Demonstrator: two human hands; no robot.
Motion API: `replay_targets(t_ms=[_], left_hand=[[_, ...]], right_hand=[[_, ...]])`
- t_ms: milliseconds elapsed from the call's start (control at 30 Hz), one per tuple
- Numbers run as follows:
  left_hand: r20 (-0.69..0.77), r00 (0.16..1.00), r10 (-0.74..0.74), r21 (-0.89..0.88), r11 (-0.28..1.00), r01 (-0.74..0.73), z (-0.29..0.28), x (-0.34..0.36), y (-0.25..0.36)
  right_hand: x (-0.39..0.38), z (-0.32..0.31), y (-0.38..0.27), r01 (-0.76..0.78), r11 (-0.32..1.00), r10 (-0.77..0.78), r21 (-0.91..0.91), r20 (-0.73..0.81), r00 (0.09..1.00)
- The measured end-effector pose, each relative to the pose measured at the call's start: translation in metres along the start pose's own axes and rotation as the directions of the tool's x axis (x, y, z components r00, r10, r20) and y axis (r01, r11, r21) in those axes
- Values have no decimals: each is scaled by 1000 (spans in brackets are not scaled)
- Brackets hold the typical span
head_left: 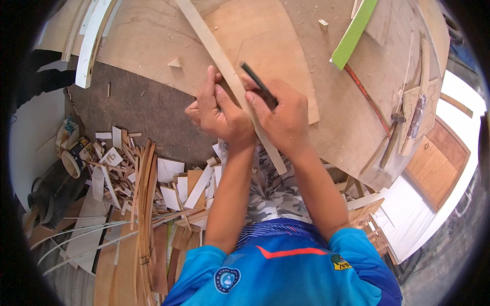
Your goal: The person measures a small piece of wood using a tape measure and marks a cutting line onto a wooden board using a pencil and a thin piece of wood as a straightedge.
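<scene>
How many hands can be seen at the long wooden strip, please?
2: the left hand at the left side of the strip, the right hand at its right, holding a dark tool. Some fingers are hidden.

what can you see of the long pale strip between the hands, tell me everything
The strip is long, narrow, plain and beige, wooden by its look. It slants down rightward from the picture's upper edge, which cuts off its far end, over a wooden sheet and between the left hand and right hand. Its squared near end shows against camouflage trousers. The right thumb seems to rest on its edge; the left hand's grip on it is unclear.
</scene>
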State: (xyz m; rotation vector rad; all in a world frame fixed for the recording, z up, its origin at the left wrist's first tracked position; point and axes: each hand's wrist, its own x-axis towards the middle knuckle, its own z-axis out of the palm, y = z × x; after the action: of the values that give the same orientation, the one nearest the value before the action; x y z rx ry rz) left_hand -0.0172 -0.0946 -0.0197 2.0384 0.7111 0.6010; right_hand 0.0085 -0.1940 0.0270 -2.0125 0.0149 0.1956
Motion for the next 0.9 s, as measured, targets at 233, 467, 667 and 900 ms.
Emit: replay_targets(t_ms=[233, 467, 667, 900], left_hand=[[-133, 975, -180, -183, 971, 155, 13, -9, 3], [-56, 998, 9, -105, 994, -15, 3, -9, -8], [80, 976, 202, 334, 917, -217, -11, 2, 2], [104, 970, 218, 285, 928, -239, -8, 7, -7]], right_hand=[[5, -4, -4, -30, 996, 29, -84, -12, 1000], [-2, 8, 4, -23, 1000, 24, 22, -78, 997], [-1, 5, 7, 119, 992, -123, -41, -87, 989], [10, -12, 6, -60, 967, 80, 247, -71, 994]])
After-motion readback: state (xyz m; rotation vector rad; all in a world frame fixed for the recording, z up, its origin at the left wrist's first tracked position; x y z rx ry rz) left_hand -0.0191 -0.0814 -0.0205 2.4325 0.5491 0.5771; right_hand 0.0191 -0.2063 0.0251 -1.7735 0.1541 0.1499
